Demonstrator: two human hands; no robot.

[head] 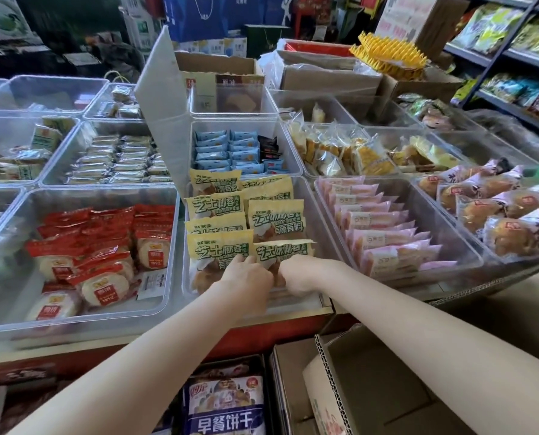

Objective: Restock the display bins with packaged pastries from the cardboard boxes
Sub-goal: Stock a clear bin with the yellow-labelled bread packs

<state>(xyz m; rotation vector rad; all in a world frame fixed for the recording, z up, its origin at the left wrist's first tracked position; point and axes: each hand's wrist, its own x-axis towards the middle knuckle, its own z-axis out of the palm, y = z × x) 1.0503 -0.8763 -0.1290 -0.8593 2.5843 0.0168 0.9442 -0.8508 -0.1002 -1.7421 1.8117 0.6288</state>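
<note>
Head view: both hands' grip [279, 271] holds a yellow pastry packet [282, 252] over shop display bins [330, 215].

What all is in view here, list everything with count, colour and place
yellow pastry packets: about eight, yellow-green, centre front bin
centre bin: one, clear, lid raised
red round cakes: many, red-white, front left bin
pink packets: a row, pink, bin right of centre
blue packets: two stacks, blue, bin behind centre
brown buns: several, clear wrap, far right bin
cardboard box: one, brown, open, bottom right
left hand: on front left packet
right hand: on front right packet
</note>
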